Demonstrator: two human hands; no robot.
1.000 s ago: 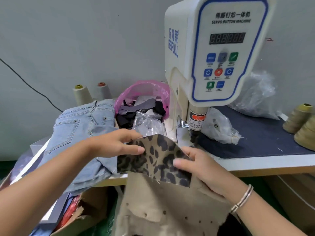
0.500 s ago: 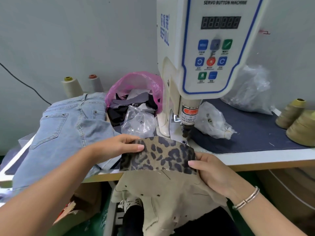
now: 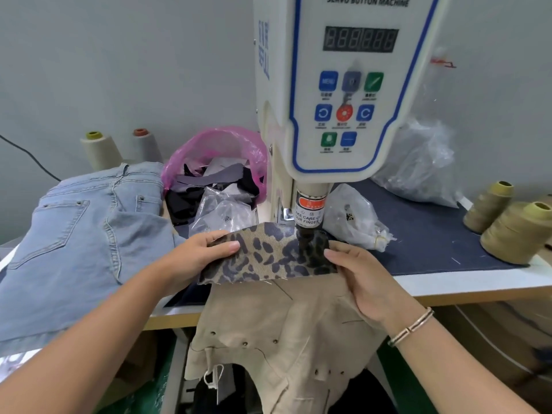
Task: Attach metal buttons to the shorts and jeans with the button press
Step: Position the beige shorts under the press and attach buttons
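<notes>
Jeans (image 3: 74,234) wait on the desk's (image 3: 448,279) left. Our left hand (image 3: 197,258) pinches the leopard-print shorts (image 3: 268,258) flat, probably to keep the waistband taut under the button press (image 3: 343,115), and our right hand (image 3: 364,276) grips its right edge.

Leopard-print shorts (image 3: 268,258) flat under button press (image 3: 334,94), jeans (image 3: 74,234) left

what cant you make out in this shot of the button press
Head view only:
- Die under the punch: hidden by the leopard fabric.
- Any button loaded: hidden by the punch.
- Left hand fingers: under the fabric.
- Display digits: unlit.
- Machine top: cut off by the frame edge.
</notes>
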